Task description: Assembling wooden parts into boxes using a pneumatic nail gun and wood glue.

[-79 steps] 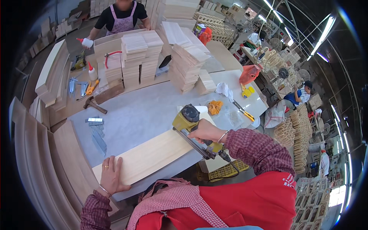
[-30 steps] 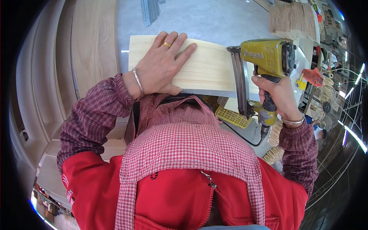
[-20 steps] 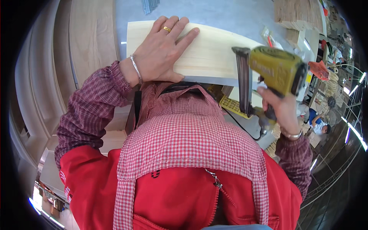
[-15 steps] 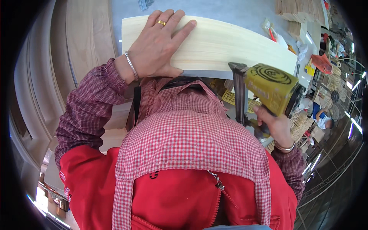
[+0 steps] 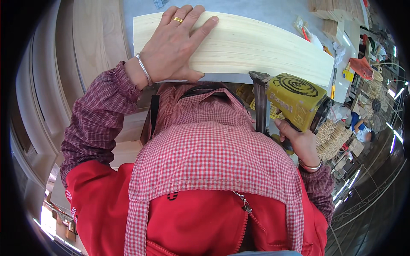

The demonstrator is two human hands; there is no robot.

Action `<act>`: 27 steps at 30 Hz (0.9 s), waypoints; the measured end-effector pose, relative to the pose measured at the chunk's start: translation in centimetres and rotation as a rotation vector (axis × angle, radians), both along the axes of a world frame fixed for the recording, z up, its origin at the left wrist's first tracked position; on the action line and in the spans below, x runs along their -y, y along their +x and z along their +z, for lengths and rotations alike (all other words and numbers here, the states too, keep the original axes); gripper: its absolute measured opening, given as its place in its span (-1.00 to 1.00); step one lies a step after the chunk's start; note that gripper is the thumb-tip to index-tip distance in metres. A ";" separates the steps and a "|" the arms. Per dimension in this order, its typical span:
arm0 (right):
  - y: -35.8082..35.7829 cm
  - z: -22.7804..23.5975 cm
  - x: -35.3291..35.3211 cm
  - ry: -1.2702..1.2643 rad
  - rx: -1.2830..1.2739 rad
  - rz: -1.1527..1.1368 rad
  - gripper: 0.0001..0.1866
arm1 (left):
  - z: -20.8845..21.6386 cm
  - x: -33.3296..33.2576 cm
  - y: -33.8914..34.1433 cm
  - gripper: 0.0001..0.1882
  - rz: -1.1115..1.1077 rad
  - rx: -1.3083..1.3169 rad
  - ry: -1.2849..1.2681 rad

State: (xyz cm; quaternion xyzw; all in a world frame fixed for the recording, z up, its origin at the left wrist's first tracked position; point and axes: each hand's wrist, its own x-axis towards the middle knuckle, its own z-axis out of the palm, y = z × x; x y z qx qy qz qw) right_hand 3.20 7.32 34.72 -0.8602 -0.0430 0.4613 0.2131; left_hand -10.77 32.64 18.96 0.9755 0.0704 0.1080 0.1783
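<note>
A pale wooden board (image 5: 260,49) lies crosswise in front of me on a blue-grey worktop (image 5: 239,9). My left hand (image 5: 175,45) rests flat on the board's left part, fingers stretched out and thumb at its near edge. In my right hand (image 5: 301,143) is a yellow nail gun (image 5: 299,100), gripped by its handle. Its dark nose sits close to the board's near edge, right of the middle; whether it touches the wood I cannot tell. The lower end of its magazine is hidden behind my apron.
Large wooden panels (image 5: 87,34) stand at the left. Stacked boards (image 5: 337,10) are at the far right, near a red-handled tool (image 5: 305,34). A yellow basket (image 5: 275,112) shows below the worktop. Further right are a red bag (image 5: 361,67), a fan and another person (image 5: 361,128).
My right hand has brought the nail gun a little to the left, along the board's near edge. The board and my left hand have shifted slightly away from me.
</note>
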 end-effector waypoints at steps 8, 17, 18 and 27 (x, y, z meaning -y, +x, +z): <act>0.3 -1.4 1.4 0.173 0.194 0.330 -0.62 | 0.0 0.0 0.0 0.19 0.010 -0.035 0.007; 1.9 3.0 -3.4 -0.094 0.211 -0.012 -0.76 | -0.1 -1.6 -0.8 0.17 0.006 -0.077 0.055; 2.3 3.8 -4.1 -0.169 0.262 0.027 -0.80 | -0.1 -2.0 -1.1 0.17 -0.012 -0.071 0.052; 3.0 5.1 -5.5 -0.008 0.426 0.140 -0.84 | 0.8 -1.1 -1.7 -0.43 -0.076 -0.200 0.152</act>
